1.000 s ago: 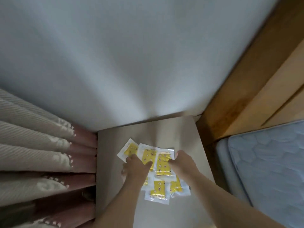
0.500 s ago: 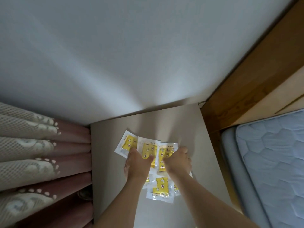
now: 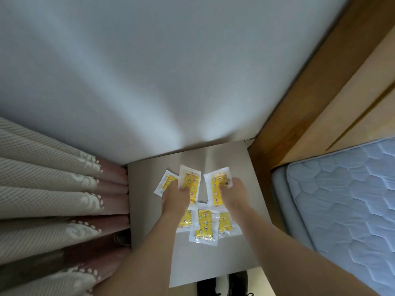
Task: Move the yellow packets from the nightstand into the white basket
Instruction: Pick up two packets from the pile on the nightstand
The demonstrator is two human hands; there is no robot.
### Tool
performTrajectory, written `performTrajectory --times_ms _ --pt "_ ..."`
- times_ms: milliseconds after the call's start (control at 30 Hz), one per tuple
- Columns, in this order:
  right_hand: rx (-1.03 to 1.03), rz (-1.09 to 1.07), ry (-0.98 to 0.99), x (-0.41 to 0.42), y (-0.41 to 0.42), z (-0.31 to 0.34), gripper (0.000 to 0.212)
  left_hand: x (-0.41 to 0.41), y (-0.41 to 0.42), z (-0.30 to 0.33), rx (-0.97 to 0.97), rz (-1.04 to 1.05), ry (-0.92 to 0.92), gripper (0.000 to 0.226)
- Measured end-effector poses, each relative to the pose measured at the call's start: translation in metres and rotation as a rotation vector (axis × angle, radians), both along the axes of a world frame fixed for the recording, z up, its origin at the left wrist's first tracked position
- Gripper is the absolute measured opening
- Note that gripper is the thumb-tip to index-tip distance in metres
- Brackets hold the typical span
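Note:
Several yellow packets in clear wrappers lie on the pale nightstand [image 3: 230, 159]. My left hand [image 3: 175, 197] grips one packet [image 3: 190, 180] and holds it raised off the top. My right hand [image 3: 234, 193] pinches another packet [image 3: 217, 186], also raised. A further packet [image 3: 165, 182] lies flat at the left, partly under my left hand. Three packets stay in a loose row nearer me, the middle one [image 3: 204, 227] on top. The white basket is not in view.
A white wall stands behind the nightstand. Beige and pink curtains [image 3: 53, 199] hang close on the left. A wooden bed frame [image 3: 299, 116] and a blue quilted mattress [image 3: 346, 206] border the right. Dark shoes [image 3: 222, 285] show on the floor below the nightstand's near edge.
Both hands have closed on a packet each and raised them off the nightstand, pulling them apart. The camera has shifted so the nightstand sits lower and more to the right.

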State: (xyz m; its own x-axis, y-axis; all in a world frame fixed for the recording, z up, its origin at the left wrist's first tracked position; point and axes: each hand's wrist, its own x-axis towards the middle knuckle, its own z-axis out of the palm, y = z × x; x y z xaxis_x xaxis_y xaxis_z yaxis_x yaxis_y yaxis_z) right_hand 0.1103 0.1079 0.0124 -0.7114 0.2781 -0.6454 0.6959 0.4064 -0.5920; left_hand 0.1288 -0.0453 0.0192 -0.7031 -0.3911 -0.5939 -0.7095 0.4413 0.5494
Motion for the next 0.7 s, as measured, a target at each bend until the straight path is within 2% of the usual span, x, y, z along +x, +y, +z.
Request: performTrajectory --times_ms 100,367,467,567,700 --pt "-0.022 -0.040 0.072 -0.003 0.028 0.062 0.012 -0.003 0.010 0.061 0.023 0.017 0.075 0.017" --pt "-0.267 -0.429 0.374 0.047 0.114 0.244 0.010 0.007 0.070 0.243 0.170 -0.037 0.452 0.013" --pt "-0.326 -0.573 0.482 0.073 0.142 0.290 0.008 0.010 0.098 0.275 0.253 -0.148 0.510 0.011" --pt "-0.324 -0.699 0.565 0.099 0.165 0.319 0.017 0.011 0.131 0.305 0.334 -0.270 0.553 0.018" --pt "-0.279 -0.821 0.638 0.146 0.193 0.348 0.012 0.025 0.179 0.333 0.412 -0.437 0.594 0.024"
